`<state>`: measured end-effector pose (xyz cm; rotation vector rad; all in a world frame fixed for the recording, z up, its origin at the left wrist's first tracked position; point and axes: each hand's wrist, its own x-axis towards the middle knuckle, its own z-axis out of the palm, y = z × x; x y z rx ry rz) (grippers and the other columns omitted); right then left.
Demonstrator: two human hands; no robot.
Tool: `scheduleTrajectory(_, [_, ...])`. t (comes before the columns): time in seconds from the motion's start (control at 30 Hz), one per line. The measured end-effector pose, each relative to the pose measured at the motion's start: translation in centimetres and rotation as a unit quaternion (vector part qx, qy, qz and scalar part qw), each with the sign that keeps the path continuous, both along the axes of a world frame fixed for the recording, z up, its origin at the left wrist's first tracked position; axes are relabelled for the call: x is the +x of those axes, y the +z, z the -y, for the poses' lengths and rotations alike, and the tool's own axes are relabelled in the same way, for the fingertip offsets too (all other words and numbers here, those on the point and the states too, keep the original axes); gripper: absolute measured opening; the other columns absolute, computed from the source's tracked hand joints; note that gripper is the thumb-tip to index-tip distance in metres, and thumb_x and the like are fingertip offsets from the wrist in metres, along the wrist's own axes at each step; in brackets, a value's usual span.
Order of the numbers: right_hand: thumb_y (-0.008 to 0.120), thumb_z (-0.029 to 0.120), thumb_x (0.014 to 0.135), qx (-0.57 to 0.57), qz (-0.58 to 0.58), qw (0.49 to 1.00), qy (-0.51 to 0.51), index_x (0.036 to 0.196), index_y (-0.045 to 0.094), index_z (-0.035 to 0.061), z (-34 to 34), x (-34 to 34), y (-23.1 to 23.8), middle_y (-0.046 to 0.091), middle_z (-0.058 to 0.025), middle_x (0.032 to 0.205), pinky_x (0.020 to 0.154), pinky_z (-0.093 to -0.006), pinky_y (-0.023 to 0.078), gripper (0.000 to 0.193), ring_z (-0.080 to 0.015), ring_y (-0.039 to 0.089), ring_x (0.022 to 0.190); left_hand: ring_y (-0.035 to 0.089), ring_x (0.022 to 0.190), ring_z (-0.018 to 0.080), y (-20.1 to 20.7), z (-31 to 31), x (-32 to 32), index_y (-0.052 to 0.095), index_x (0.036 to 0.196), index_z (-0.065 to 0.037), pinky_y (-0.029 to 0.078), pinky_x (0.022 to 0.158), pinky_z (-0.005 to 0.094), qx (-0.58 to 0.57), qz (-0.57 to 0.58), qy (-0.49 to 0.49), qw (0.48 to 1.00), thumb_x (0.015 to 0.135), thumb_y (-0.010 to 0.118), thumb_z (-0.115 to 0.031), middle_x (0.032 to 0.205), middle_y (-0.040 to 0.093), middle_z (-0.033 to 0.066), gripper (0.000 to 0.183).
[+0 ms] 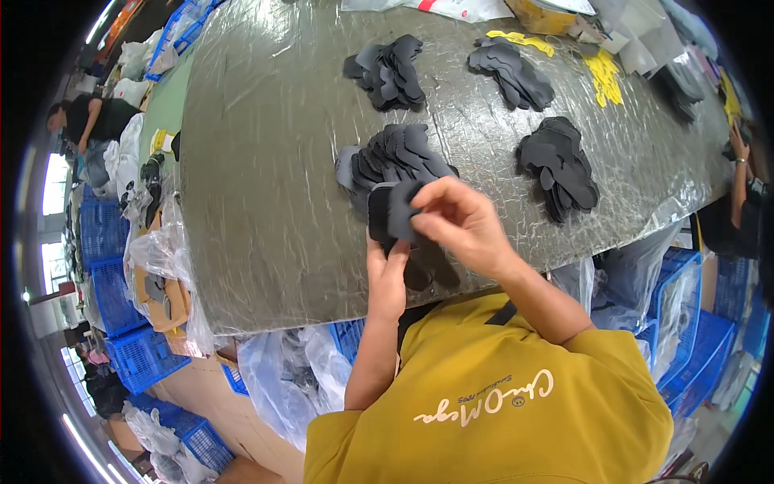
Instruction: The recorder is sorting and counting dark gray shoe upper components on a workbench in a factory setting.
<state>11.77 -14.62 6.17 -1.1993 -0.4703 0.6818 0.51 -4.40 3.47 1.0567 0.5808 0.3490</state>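
Observation:
Above the table's near edge, my left hand (387, 282) is closed around the lower end of a black flat piece (377, 216) with rounded corners. My right hand (468, 222) pinches a dark grey flat piece (401, 214) between thumb and fingers, against the black one. Whether the two pieces are joined cannot be seen. Just beyond my hands lies a fanned pile of dark grey cut pieces (395, 153). Farther back is another grey pile (391, 73). To the right are a black pile (558, 169) and a dark grey pile (512, 73).
The table (266, 202) has a glossy plastic cover. Yellow cut pieces (603, 77) and a yellowish bin (544, 16) are at the far right. Blue crates (149, 355) and plastic bags (294, 371) surround the table. One person (101, 121) is at left; another person's hand (739, 145) reaches the right edge.

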Motion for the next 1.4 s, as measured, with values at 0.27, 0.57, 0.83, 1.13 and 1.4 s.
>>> scheduleTrajectory(0.27, [0.071, 0.005, 0.076, -0.102, 0.334, 0.935, -0.057, 0.100, 0.060, 0.0016, -1.8, -0.5, 0.4, 0.055, -0.0086, 0.097, 0.071, -0.0276, 0.049, 0.027, -0.0147, 0.058, 0.078, 0.053, 0.106, 0.0232, 1.3, -0.2, 0.2, 0.027, 0.136, 0.002, 0.040, 0.095, 0.0345, 0.286, -0.040, 0.019, 0.957, 0.092, 0.046, -0.005, 0.117, 0.054, 0.0151, 0.048])
scheduleTrajectory(0.57, [0.075, 0.014, 0.079, -0.072, 0.158, 0.984, -0.029, 0.102, 0.057, 0.0004, -2.5, -1.2, -0.1, 0.059, -0.0030, 0.086, 0.071, -0.0247, 0.048, 0.031, -0.0096, 0.056, 0.077, 0.054, 0.113, 0.0311, 2.5, 0.0, 0.8, 0.017, 0.142, 0.002, 0.041, 0.097, 0.0394, 0.322, -0.061, -0.001, 0.945, 0.088, 0.049, -0.003, 0.125, 0.049, 0.0211, 0.063])
scheduleTrajectory(0.83, [0.065, 0.007, 0.086, -0.044, 0.049, 0.997, -0.027, 0.100, 0.062, -0.0005, -2.3, -1.1, -0.7, 0.060, 0.0016, 0.086, 0.067, -0.0199, 0.046, 0.016, -0.0025, 0.054, 0.075, 0.035, 0.131, 0.0237, 2.3, -0.4, 0.6, 0.026, 0.143, 0.000, 0.023, 0.111, 0.0368, 0.054, 0.075, -0.003, 0.996, 0.094, 0.045, -0.019, 0.141, 0.037, 0.0122, 0.055])
scheduleTrajectory(1.13, [0.063, -0.001, 0.078, -0.135, 0.335, 0.890, -0.278, 0.102, 0.067, 0.0027, -0.8, 4.4, 0.7, 0.059, -0.0077, 0.084, 0.062, -0.0263, 0.047, 0.025, -0.0144, 0.057, 0.067, 0.064, 0.085, 0.0257, 1.1, -3.1, -1.9, 0.046, 0.119, -0.002, 0.054, 0.072, 0.0400, -0.151, 0.083, 0.102, 0.980, 0.098, 0.047, -0.023, 0.100, 0.061, 0.0116, 0.029])
scheduleTrajectory(1.4, [0.055, 0.006, 0.078, -0.328, 0.465, 0.815, -0.112, 0.115, 0.057, 0.0035, -2.7, 5.1, -5.7, 0.055, -0.0178, 0.105, 0.083, -0.0434, 0.047, 0.037, -0.0357, 0.055, 0.097, 0.063, 0.082, 0.0221, 1.3, -2.8, -1.5, 0.042, 0.123, -0.006, 0.054, 0.073, 0.0373, -0.091, 0.067, 0.070, 0.991, 0.094, 0.056, -0.018, 0.101, 0.059, 0.0095, 0.034])
